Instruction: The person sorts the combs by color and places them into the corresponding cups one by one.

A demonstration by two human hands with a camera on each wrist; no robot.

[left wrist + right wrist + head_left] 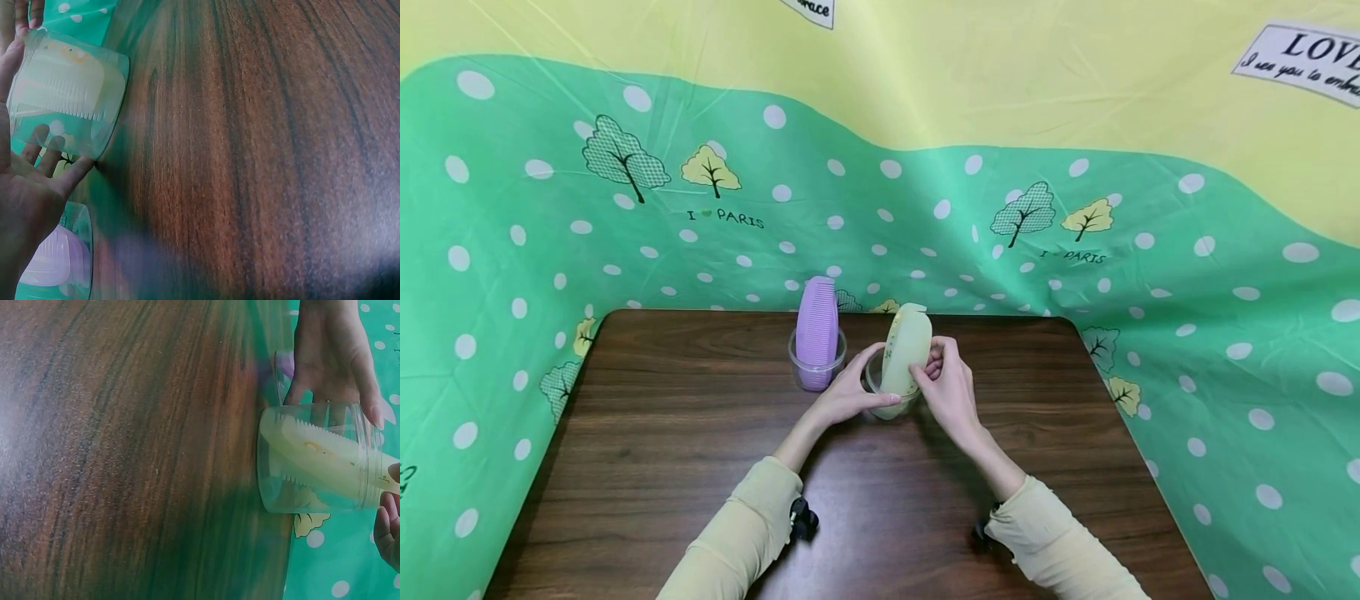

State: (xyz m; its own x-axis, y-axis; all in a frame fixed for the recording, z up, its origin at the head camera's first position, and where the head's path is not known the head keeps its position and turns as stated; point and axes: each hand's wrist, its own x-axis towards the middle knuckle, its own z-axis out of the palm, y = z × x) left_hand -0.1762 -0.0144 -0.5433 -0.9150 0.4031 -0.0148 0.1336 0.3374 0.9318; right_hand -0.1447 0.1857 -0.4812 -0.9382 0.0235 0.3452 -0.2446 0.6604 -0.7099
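A clear plastic cup [887,398] stands on the wooden table [700,467] near its far edge. A pale yellow comb [907,348] stands upright in it, teeth inside the cup. My left hand [859,395] wraps the cup from the left, and its fingers show through the cup wall [69,94] in the left wrist view. My right hand [934,373] pinches the yellow comb's side just above the rim. In the right wrist view the comb [331,456] fills the cup [312,487], with the left hand [331,356] behind it and the right hand's fingertips [390,528] at the comb's end.
A second clear cup [815,362] holding a purple comb [816,329] stands just left of the first, close to my left hand. A green and yellow dotted cloth [1075,250] walls the table on three sides. Both sleeves lie over the near table.
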